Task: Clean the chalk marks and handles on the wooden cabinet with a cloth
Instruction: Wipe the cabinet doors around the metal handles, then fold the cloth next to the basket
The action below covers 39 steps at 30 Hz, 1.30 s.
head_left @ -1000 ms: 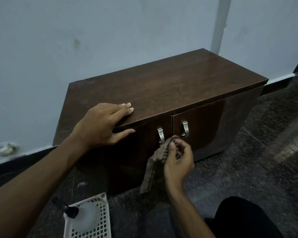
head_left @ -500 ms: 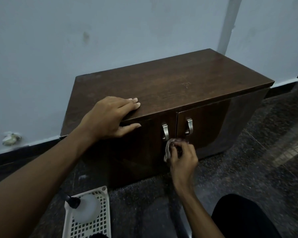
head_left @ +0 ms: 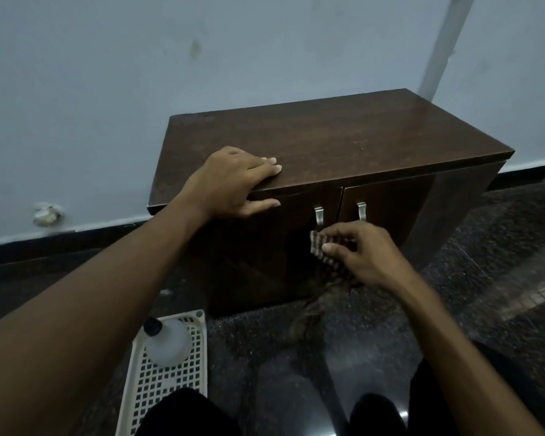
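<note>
right hand [head_left: 368,253] lower now, fingers pinching cloth [head_left: 323,251], left hand [head_left: 233,180] flat on cabinet [head_left: 343,136]

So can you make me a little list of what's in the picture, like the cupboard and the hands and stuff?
cabinet: dark wooden cabinet against a pale wall, both doors shut
handles: two metal handles, left handle and right handle, side by side at the door gap
left hand: flat on the cabinet's front top edge, thumb below the edge
right hand: pinching a striped cloth just below the left handle
cloth contact: cannot tell if it touches the door
basket: white plastic basket on the floor, holding a pale bottle with a dark cap
</note>
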### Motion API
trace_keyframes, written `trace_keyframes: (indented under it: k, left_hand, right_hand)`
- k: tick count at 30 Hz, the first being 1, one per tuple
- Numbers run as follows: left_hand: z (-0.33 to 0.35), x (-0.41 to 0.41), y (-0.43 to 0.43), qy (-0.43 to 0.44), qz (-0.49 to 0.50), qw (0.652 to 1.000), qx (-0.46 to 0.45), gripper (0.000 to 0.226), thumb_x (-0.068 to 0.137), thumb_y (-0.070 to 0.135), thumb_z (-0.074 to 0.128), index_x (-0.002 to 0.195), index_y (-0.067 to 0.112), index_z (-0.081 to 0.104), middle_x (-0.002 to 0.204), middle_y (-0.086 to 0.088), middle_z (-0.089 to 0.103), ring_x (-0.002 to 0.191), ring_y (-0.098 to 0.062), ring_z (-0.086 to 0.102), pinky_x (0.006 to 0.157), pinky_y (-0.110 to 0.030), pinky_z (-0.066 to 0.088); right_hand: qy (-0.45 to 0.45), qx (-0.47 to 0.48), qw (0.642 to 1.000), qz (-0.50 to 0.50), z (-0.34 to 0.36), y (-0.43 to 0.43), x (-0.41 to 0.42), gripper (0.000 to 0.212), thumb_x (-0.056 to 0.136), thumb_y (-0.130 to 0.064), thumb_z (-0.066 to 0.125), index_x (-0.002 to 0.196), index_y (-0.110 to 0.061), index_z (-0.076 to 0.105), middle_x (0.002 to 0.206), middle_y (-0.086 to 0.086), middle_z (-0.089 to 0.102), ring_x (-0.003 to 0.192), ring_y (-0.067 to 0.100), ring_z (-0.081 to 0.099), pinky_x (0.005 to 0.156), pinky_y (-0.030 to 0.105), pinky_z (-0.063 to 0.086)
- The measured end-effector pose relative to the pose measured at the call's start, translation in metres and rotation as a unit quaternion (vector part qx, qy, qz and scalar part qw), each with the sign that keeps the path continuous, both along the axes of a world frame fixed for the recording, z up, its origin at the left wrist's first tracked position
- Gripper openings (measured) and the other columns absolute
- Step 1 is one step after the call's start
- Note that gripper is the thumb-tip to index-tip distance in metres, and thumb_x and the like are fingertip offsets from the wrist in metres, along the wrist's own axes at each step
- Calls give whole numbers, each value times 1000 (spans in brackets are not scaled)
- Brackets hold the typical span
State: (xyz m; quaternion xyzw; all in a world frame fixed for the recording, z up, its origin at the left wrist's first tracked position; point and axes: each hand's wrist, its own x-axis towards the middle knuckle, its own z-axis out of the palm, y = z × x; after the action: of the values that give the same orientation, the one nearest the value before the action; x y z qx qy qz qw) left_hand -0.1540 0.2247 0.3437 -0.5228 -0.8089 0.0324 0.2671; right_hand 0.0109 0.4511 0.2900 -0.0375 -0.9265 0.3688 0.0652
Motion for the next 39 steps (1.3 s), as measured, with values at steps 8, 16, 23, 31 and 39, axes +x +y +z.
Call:
trace_keyframes:
  k: [8,16,23,31,39]
  left_hand:
    - [-47,61,5,-45,81,984,153,61,93,46,62,144,14,51,156,-10,41,146,-26,36,119,-48,31]
    - [-144,167,-10,-555,51,755,346,78,80,43,80,147,22,47,141,9,58,130,1,52,109,-29,46]
    - [-138,171,-10,-694,73,498,515,22,100,31,55,114,34,72,119,0,73,115,-16,67,101,-41,52]
    - [-125,185,-32,-760,-15,252,599,75,90,61,51,140,5,52,137,-20,60,128,-30,58,110,-46,46]
    - [-143,182,-53,-703,104,388,587,43,80,17,81,121,19,68,119,-11,72,112,-26,68,90,-41,58]
  right_hand:
    - [11,-7,977,211,9,0,12,20,96,-12,61,107,-26,70,101,-18,69,102,-5,62,82,7,43]
    - [22,-5,951,309,-1,-17,6,19,96,-15,61,112,-24,69,107,-16,69,106,2,64,88,23,52]
    - [318,171,906,222,-26,-60,2,28,92,-1,60,117,-8,70,118,9,67,108,21,65,85,37,56]
    - [328,134,895,271,-53,-84,18,9,94,-8,63,99,-4,69,118,9,68,114,17,62,100,26,49]
    - [99,-116,961,231,-50,-74,23,53,86,-44,72,135,-33,54,147,-18,44,137,2,39,107,28,42]
